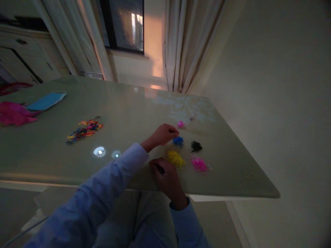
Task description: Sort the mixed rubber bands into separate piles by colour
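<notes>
Reaching across from the left, my left hand [166,134] has its fingertips pinched together at the edge of a blue pile of small bands [178,141]. My right hand [165,174] is curled closed near the front edge, just left of and below a yellow pile [176,158]. What either hand holds, if anything, is too small to make out. A black pile [196,146] and a pink pile [199,164] lie to the right. Behind the blue pile is a small pink clump [180,124]. A mixed multicoloured heap [85,131] lies at the left.
The glossy greenish table [129,110] carries a blue face mask [48,101] and a crumpled pink item [15,113] at the far left. A small clear object [192,116] sits toward the back right. Curtains and a window stand behind the table; a wall is at the right.
</notes>
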Tool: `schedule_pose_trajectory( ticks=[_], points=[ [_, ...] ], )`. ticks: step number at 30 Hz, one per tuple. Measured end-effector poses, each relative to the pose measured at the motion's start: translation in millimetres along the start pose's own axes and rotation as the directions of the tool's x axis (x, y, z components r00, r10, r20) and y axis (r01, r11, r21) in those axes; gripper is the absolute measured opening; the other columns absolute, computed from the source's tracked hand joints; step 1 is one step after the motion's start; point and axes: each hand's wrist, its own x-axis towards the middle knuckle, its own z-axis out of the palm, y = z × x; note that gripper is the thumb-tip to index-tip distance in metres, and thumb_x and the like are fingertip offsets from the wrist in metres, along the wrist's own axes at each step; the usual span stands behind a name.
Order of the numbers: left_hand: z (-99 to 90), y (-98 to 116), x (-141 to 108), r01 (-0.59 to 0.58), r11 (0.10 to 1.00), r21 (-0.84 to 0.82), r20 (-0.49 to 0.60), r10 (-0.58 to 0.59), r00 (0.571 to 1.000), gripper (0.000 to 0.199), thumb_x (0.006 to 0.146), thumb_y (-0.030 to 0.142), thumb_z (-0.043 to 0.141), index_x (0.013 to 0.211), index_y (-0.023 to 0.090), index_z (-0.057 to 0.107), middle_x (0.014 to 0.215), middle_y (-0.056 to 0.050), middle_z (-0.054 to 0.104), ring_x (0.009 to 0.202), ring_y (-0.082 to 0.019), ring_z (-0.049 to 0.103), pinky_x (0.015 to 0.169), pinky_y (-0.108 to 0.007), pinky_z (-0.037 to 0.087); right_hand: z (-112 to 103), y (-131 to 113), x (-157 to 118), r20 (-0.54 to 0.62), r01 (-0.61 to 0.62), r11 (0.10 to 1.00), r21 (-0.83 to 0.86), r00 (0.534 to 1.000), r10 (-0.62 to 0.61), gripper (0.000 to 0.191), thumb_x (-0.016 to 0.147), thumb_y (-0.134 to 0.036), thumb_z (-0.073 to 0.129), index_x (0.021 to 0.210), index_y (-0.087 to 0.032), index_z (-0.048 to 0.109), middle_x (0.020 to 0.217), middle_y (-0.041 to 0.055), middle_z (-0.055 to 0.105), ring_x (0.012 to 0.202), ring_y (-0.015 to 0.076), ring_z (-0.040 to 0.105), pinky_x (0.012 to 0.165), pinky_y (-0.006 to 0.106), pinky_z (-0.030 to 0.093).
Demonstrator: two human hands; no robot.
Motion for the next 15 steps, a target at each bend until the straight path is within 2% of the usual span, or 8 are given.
schedule_pose_trajectory(
  ticks=[3,7,12,15],
  points=[
    [-9.9,-2.6,-30.5,0.056,0.983,-0.177,-0.048,-0.065,0.997,0.025,0.080,0.032,0.062,0.088,0.013,0.077,0.072,-0.006,0.071,0.059,-0.014,0.060,0.056,-0.025,0.046,0.4,0.9,-0.3,-0.007,-0.001,1.000,-0.018,1.000,0.001,0.015,0.090,-0.022,0.057,0.092,-0.023,0.072,0.088,0.0053,0.074,0.082,0.0204,0.068,0.074,0.032,0.051],
    [-26.7,-16.2,-75.7,0.000,0.960,-0.281,-0.193,-0.057,0.980,0.022,0.078,0.034,0.065,0.084,0.015,0.075,0.078,-0.006,0.074,0.072,-0.016,0.065,0.067,-0.026,0.049,-0.4,1.1,-0.4,-0.012,0.019,0.999,-0.034,1.000,-0.019,0.014,0.091,-0.024,0.057,0.093,-0.023,0.071,0.091,0.0058,0.073,0.084,0.0207,0.067,0.075,0.032,0.051],
    [-56.8,-49.6,-129.4,0.104,0.988,-0.117,-0.367,-0.140,0.920,0.025,0.079,0.038,0.061,0.082,0.017,0.073,0.074,-0.004,0.071,0.065,-0.016,0.060,0.061,-0.026,0.044,-4.0,-2.4,1.4,0.021,0.036,0.997,-0.072,0.999,-0.035,0.018,0.093,-0.028,0.055,0.091,-0.020,0.071,0.085,0.0046,0.072,0.079,0.0180,0.066,0.072,0.028,0.049],
    [-78.1,-71.8,-157.5,0.160,0.983,0.087,-0.464,-0.102,0.880,0.021,0.079,0.032,0.056,0.080,0.018,0.071,0.074,-0.004,0.069,0.068,-0.017,0.059,0.064,-0.028,0.044,-5.2,-1.1,3.2,0.024,0.036,0.995,-0.088,0.999,-0.034,0.020,0.092,-0.031,0.056,0.090,-0.019,0.072,0.085,0.0054,0.073,0.079,0.0180,0.067,0.072,0.027,0.050]
  ],
)
